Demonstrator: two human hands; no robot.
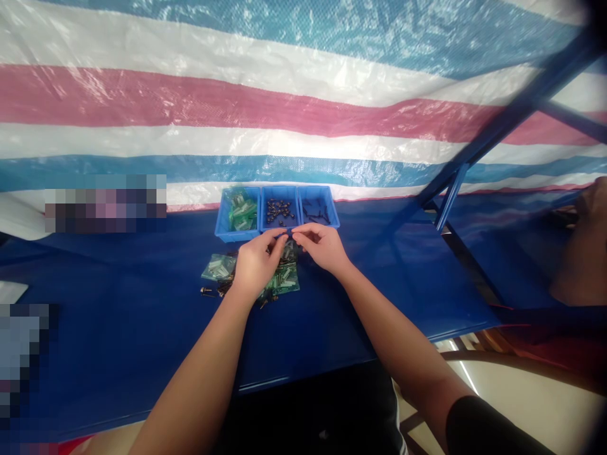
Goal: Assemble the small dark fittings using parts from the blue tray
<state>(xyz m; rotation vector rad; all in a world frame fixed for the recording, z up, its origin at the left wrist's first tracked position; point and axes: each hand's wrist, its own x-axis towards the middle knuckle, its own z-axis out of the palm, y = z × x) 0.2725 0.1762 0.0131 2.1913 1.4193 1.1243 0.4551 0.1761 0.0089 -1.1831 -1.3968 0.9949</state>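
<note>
My left hand (257,260) and my right hand (323,248) meet in front of three blue bins, thumb and fingers pinched on each. Between the fingertips is something small and dark that I cannot make out. Beneath my hands lies a pile of dark screws (224,285) with green-tinted plastic bags (286,278) of pale, rod-like pieces, partly hidden by my left hand. The left bin (232,237) contains more of these bags. Small dark fittings (279,210) lie in the middle bin, and thin dark screws (317,213) in the right bin.
The blue table (142,316) runs against a striped plastic sheet (284,107). A blue metal frame (497,133) slants up at the right. Another person's arm (581,253) is at the far right, and blurred-out patches cover things on the left.
</note>
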